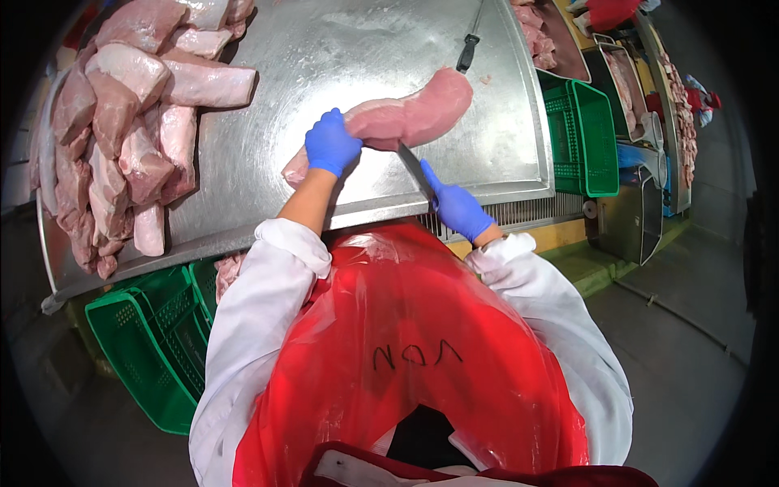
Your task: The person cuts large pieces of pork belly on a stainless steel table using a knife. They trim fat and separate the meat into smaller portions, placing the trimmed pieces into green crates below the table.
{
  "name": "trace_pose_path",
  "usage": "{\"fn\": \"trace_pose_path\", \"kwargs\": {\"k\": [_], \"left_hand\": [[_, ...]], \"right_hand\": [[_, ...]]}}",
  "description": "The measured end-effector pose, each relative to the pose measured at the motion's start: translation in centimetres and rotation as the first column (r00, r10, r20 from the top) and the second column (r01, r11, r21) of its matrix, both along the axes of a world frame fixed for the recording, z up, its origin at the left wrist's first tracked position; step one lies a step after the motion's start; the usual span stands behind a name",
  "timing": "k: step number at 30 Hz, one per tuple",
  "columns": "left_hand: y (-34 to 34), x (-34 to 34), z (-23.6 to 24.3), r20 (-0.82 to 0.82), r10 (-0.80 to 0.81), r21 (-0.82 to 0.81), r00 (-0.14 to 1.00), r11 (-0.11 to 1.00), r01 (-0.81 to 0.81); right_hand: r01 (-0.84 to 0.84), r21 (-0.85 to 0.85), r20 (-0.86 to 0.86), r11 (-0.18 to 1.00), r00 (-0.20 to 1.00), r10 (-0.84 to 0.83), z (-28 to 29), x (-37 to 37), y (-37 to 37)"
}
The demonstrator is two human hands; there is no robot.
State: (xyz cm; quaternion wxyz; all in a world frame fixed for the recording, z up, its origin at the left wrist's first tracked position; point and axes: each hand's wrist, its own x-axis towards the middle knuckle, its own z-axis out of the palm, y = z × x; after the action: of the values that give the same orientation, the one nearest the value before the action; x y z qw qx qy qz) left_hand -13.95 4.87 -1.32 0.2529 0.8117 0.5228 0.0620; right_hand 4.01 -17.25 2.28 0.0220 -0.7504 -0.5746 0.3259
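Observation:
My left hand (pixel 331 142), in a blue glove, grips a long pink pork loin (pixel 426 109) lying across the steel table (pixel 276 65). My right hand (pixel 461 207), also gloved in blue, is closed on a knife (pixel 415 170). Its blade points up and left, with the tip at the loin's lower edge near the middle. Above the loin lies a rod with a black handle (pixel 468 50), perhaps a sharpening steel. A large heap of pork pieces (pixel 138 130) covers the table's left side.
Green crates stand below-left (pixel 138 341) and right (pixel 600 146) of the table. A meat tray (pixel 568 45) and steel containers (pixel 633 227) are further right. Other people in red and white are at the upper right (pixel 698 97), beside a long table with meat.

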Motion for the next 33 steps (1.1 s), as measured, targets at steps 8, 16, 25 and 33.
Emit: {"fn": "trace_pose_path", "kwargs": {"k": [8,16,25,33], "left_hand": [[2.1,-7.7,-0.7,0.552,0.564,-0.764,0.614,0.638,0.1],[7.5,19.6,18.4,0.711,0.686,-0.532,0.153,0.384,0.754],[0.6,23.1,3.7,-0.475,-0.416,-0.161,0.775,0.907,0.388],[-2.3,16.6,2.3,0.493,0.371,-0.845,0.787,0.421,0.331]], "right_hand": [[0.011,0.132,-0.279,0.991,0.96,0.026,2.5,4.9,-8.0],[0.278,0.179,-0.227,0.944,0.945,-0.235,2.3,15.4,-12.2],[0.628,0.288,-0.607,0.723,0.704,-0.369,0.4,23.9,-15.3],[0.599,0.319,-0.44,0.734,0.78,-0.445,-0.7,27.5,-18.7]]}}
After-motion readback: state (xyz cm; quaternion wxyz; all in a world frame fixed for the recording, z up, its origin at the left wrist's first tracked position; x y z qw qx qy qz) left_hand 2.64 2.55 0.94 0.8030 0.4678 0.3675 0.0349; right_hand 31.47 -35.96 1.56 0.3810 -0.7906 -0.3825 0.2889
